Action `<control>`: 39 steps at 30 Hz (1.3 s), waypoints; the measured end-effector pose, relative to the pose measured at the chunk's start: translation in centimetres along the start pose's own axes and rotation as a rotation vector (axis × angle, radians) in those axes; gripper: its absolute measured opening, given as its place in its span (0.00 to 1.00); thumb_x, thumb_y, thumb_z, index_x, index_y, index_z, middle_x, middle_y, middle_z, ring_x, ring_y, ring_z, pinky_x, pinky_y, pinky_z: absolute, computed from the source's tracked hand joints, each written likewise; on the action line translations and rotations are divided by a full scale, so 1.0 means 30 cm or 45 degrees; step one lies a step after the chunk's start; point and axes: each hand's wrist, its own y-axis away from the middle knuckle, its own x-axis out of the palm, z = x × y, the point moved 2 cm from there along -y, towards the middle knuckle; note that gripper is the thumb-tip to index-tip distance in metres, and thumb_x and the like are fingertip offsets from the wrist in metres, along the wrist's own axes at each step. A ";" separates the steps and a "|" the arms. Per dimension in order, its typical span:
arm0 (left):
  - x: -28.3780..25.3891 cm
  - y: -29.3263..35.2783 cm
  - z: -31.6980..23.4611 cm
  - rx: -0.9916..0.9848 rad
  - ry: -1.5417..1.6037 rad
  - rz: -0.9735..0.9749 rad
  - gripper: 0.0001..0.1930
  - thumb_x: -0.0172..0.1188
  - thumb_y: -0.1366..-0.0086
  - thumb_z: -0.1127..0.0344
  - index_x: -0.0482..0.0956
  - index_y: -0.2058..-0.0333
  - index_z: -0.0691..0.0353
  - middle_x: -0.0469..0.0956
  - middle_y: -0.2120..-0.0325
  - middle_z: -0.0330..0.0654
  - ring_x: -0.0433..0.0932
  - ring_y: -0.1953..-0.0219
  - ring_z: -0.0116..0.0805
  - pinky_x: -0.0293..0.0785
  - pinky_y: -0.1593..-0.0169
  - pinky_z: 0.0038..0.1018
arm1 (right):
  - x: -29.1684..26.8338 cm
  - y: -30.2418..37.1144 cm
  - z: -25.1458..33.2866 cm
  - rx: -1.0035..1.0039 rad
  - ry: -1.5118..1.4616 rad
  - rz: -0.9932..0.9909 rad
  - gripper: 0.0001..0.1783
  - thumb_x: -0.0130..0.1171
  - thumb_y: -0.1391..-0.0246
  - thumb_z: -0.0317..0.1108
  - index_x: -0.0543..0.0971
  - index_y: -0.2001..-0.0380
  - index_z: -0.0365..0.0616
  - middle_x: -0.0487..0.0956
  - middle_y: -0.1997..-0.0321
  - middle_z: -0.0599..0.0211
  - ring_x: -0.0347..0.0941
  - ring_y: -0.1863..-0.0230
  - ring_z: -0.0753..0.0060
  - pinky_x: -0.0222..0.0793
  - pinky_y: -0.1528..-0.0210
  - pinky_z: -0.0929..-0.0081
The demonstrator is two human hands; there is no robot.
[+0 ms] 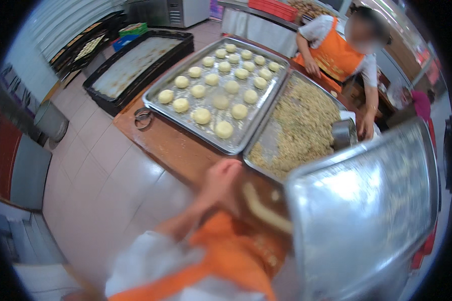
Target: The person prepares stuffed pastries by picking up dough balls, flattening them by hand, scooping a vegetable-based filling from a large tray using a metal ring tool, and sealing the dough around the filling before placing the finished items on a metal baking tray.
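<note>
My left hand (222, 181) is just off the near corner of a metal baking tray, blurred by motion, so its fingers cannot be made out. On that baking tray (183, 123) lie rows of pale round dough pieces (202, 116). To its right, a second tray (264, 171) holds a spread of crumbly tan filling (306, 118), with a metal scoop or cup (343, 133) resting at its right side. A large bare metal tray (361, 200) stands tilted at my right, above the table edge. My right hand does not show. A rope of dough (263, 210) lies on the wooden table below the filling.
Metal ring cutters (143, 118) sit on the wooden tabletop (171, 150) at the left. Across the table, a co-worker in an orange apron (331, 50) has one hand (367, 128) near the scoop. Stacked black-rimmed trays (135, 65) and a grey bin (51, 121) stand left.
</note>
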 end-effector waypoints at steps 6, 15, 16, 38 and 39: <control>-0.331 -0.093 0.137 0.082 -0.388 -0.405 0.10 0.51 0.40 0.66 0.75 0.66 0.67 0.75 0.71 0.46 0.74 0.68 0.36 0.70 0.64 0.25 | 0.466 -0.001 0.256 -0.217 -0.009 0.502 0.20 0.50 0.56 0.28 0.66 0.56 0.35 0.71 0.66 0.62 0.67 0.62 0.70 0.62 0.56 0.72; -0.369 -0.098 0.199 0.611 -1.030 -0.476 0.04 0.54 0.49 0.76 0.74 0.72 0.63 0.73 0.74 0.44 0.71 0.72 0.44 0.67 0.68 0.32 | 1.435 0.120 0.324 -0.060 -0.078 1.094 0.14 0.49 0.63 0.26 0.66 0.68 0.35 0.68 0.72 0.64 0.66 0.72 0.73 0.64 0.72 0.73; -0.366 -0.092 0.187 0.621 -1.025 -0.488 0.04 0.54 0.49 0.76 0.74 0.72 0.62 0.73 0.74 0.44 0.71 0.71 0.43 0.68 0.67 0.32 | 1.465 0.150 0.322 -0.048 -0.098 1.096 0.13 0.48 0.63 0.26 0.67 0.69 0.34 0.68 0.73 0.64 0.66 0.73 0.72 0.64 0.72 0.73; -0.371 -0.103 0.179 0.464 -0.892 -0.374 0.05 0.54 0.48 0.74 0.75 0.71 0.65 0.74 0.71 0.46 0.73 0.67 0.43 0.69 0.64 0.32 | 1.561 0.060 0.341 -0.206 0.874 1.597 0.16 0.48 0.55 0.40 0.66 0.89 0.43 0.61 0.94 0.75 0.54 0.91 0.82 0.47 0.87 0.79; -0.387 -0.107 0.175 0.335 -0.836 -0.419 0.04 0.54 0.47 0.73 0.75 0.71 0.65 0.74 0.72 0.46 0.73 0.68 0.42 0.69 0.65 0.31 | 1.573 0.054 0.340 -0.222 0.903 1.639 0.17 0.47 0.55 0.41 0.66 0.90 0.44 0.61 0.94 0.75 0.54 0.91 0.82 0.47 0.87 0.78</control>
